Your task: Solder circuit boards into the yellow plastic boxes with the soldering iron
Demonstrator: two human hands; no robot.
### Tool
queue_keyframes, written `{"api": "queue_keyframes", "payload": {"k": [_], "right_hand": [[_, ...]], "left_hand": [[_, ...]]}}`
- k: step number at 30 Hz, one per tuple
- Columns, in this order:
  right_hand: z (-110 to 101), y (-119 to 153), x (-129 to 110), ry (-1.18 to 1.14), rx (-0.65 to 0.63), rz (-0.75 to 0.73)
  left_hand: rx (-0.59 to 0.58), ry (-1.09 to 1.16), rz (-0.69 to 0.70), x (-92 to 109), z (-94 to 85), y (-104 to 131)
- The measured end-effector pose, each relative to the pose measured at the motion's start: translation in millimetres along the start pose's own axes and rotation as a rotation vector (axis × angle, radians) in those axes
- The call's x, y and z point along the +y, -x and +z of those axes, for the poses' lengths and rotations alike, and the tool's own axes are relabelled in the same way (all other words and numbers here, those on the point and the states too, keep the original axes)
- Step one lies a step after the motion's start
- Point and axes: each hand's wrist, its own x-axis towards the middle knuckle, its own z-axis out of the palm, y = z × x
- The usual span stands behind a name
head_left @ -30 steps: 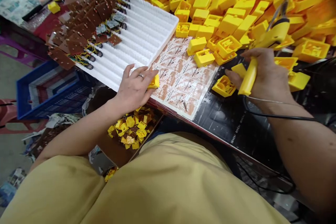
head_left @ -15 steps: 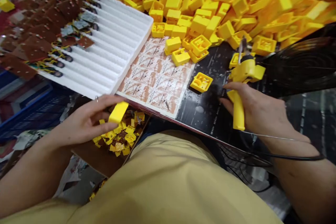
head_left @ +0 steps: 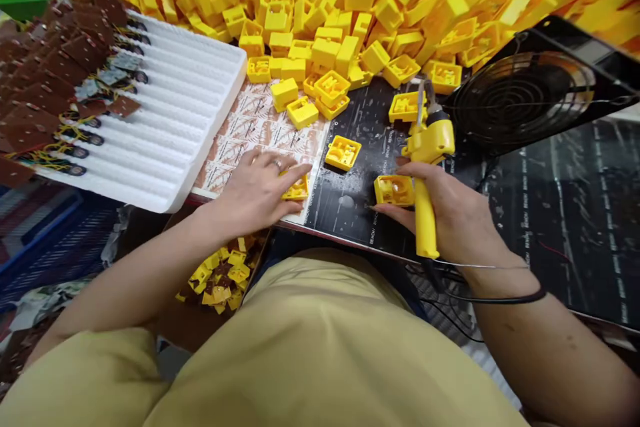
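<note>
My left hand (head_left: 255, 193) rests over the printed sheet at the table's front edge, its fingers closed around a small open yellow plastic case (head_left: 299, 190). In my right hand (head_left: 457, 213) is a yellow soldering gun (head_left: 426, 223), its metal tip pointing away from me. Against the fingers of that hand sits another yellow case (head_left: 390, 191), open side up. Between the hands a single yellow case (head_left: 343, 153) lies on the black board. One more case (head_left: 404, 107) lies beside the soldering gun's tip.
A large heap of yellow cases (head_left: 325, 20) covers the back. On the left, a white ribbed foam tray (head_left: 185, 100) bears brown circuit boards (head_left: 45, 93) with wires. A black fan (head_left: 520, 93) stands at right. Below the table edge, a box holds yellow pieces (head_left: 225, 277).
My left hand has moved from over the box onto the printed sheet, carrying a yellow case. My right hand still holds the soldering gun and now has a case by its fingers. The view has shifted.
</note>
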Motion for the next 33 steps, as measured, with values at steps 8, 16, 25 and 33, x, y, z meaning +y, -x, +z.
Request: {"api": "queue_keyframes", "payload": {"k": [8,16,25,33], "right_hand": [[-1.1,26.2,3.4,-0.021,0.025,-0.047],[-7.3,32.9,6.0,-0.109,0.036,-0.011],[8.4,26.1,2.7,-0.186,0.044,-0.009],[14.5,14.5,0.6,-0.2,0.04,-0.077]], "left_hand": [[-0.119,-0.167,-0.071,35.9,-1.6,-101.2],[-0.371,0.278,0.434,12.7,-18.5,-81.9],[-0.051,0.12,0.071,46.6,14.6,-44.5],[-0.026,0.172,0.127,4.2,8.9,-17.6]]}}
